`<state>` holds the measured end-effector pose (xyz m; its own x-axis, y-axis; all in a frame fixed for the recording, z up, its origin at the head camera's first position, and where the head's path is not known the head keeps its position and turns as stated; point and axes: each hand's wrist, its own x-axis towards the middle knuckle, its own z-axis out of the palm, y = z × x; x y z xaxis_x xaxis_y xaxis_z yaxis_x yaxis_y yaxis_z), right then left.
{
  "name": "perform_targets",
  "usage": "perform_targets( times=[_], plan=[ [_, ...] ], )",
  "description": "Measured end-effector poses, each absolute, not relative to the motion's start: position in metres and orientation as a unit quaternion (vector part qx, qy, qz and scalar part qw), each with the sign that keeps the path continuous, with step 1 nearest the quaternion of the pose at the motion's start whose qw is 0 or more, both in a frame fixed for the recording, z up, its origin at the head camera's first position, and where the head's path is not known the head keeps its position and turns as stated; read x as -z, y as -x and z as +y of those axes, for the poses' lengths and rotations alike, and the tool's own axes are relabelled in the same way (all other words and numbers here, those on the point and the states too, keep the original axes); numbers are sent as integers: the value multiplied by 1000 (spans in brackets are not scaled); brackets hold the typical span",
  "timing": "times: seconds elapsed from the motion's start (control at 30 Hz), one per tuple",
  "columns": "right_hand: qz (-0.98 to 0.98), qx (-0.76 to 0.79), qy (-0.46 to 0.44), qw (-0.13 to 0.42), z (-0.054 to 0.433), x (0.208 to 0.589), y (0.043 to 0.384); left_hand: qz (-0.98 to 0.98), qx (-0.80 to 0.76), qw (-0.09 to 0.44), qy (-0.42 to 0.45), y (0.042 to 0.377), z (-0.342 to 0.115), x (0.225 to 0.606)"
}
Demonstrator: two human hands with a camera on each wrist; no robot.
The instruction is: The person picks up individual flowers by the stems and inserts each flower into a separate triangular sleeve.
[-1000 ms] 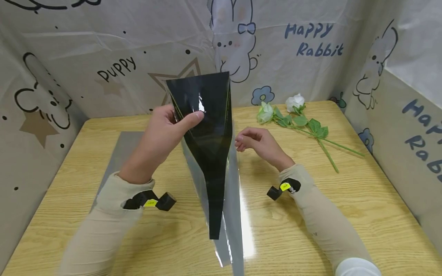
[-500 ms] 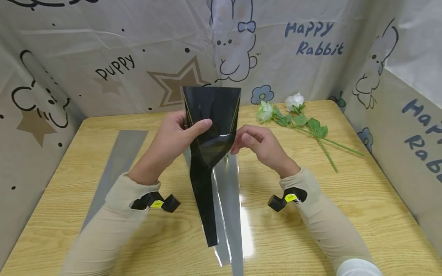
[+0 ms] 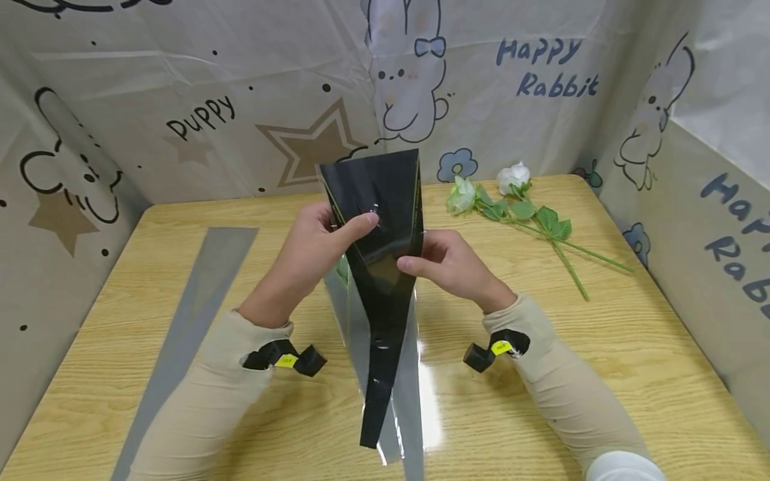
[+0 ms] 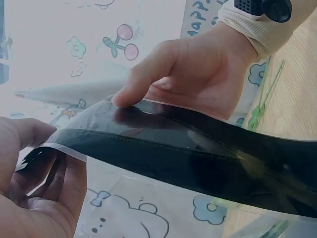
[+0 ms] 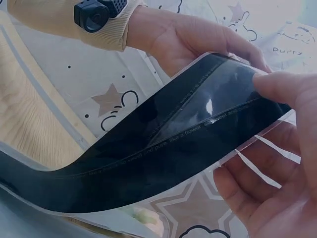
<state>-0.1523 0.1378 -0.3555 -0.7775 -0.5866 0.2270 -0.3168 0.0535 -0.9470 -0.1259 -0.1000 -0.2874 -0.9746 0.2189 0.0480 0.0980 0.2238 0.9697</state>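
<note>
A black, tapering flower sleeve [image 3: 385, 280] with clear edges is held upright above the table, its narrow end pointing toward me. My left hand [image 3: 307, 254] grips its left edge near the wide end, thumb across the front. On the opposite edge, slightly lower, my right hand [image 3: 460, 267] pinches the film between thumb and fingers. Fine lettering runs along the black film [image 5: 148, 148] in the right wrist view. In the left wrist view the sleeve bends between both hands. Behind it lies a grey translucent sleeve [image 3: 410, 401], with some green leaf [image 3: 343, 268] showing, partly hidden.
Two white roses lie at the back right, a nearer bloom [image 3: 462, 196] and a farther one [image 3: 514, 178], with green stems [image 3: 571, 270]. Another grey sleeve [image 3: 198, 300] lies flat at left, partly under my forearm. Printed cloth walls [image 3: 240, 67] enclose the wooden table [image 3: 511, 414].
The black sleeve has moved right and down with my left hand, and its lower end has swung about. My right hand, earlier loose beside it, now pinches its right edge.
</note>
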Motion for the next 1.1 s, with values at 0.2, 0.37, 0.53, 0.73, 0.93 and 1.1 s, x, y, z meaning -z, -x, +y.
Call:
perform_targets(
  times=[0.2, 0.37, 0.53, 0.73, 0.93, 1.1],
  plan=[
    [711, 613, 322, 122, 136, 355, 150, 770, -631, 48, -88, 126, -100, 291],
    [710, 611, 322, 137, 134, 357, 149, 757, -648, 56, -67, 125, -99, 292],
    [718, 604, 314, 146, 133, 359, 150, 745, -663, 53, -52, 126, -99, 293],
    [725, 596, 311, 146, 133, 362, 150, 738, -672, 44, -45, 128, -98, 296],
    [727, 595, 306, 158, 132, 362, 151, 708, -703, 32, -53, 129, -101, 299],
    [706, 606, 323, 174, 131, 364, 152, 633, -773, 13, -40, 130, -107, 304]
  ],
)
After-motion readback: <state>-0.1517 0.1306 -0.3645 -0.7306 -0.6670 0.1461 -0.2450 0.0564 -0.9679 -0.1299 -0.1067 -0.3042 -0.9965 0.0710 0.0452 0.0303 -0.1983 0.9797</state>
